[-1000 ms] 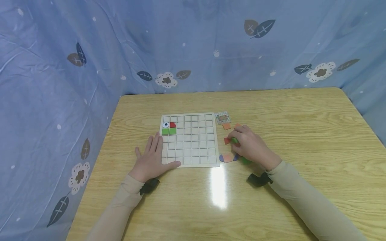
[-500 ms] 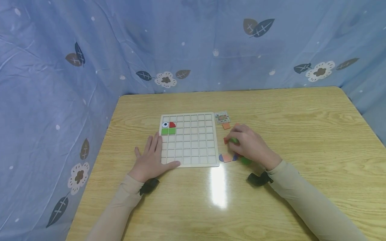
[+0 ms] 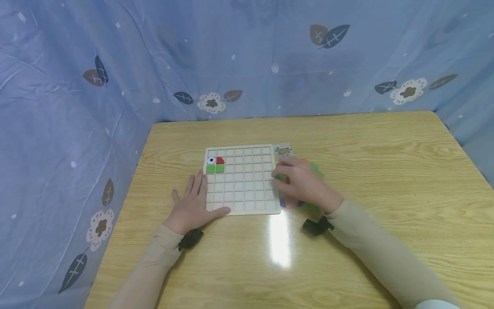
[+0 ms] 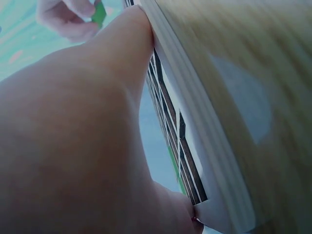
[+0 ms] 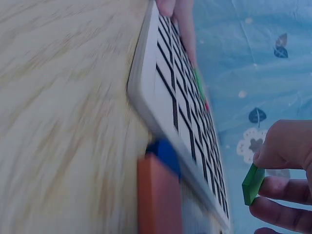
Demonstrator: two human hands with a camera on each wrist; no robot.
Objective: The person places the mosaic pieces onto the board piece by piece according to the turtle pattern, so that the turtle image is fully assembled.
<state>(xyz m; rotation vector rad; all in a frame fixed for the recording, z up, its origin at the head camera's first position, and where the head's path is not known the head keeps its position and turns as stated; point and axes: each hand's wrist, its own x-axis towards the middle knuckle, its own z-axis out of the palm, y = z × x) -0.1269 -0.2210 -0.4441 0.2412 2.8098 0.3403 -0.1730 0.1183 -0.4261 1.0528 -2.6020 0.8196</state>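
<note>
A white grid board (image 3: 244,189) lies on the table, with an eye piece (image 3: 211,160), a red quarter piece (image 3: 220,160) and green pieces (image 3: 215,169) in its upper left cells. The left hand (image 3: 190,210) rests along the board's left edge, fingers straight, thumb on the lower edge. Over the board's right edge, the right hand (image 3: 302,182) pinches a green piece (image 5: 253,184) between thumb and fingers, clearest in the right wrist view. In the left wrist view the left hand (image 4: 92,122) covers much of the picture.
A small picture card (image 3: 283,150) lies by the board's upper right corner. Right of the board are loose pieces, partly under the right hand: an orange one (image 5: 158,195), a blue one (image 5: 165,155) and green ones (image 3: 313,207). A patterned blue cloth (image 3: 251,56) hangs behind the table.
The right hand has moved left from the loose pieces to the board's right edge, carrying the green piece, and green pieces behind it now show. The left hand has stayed in place.
</note>
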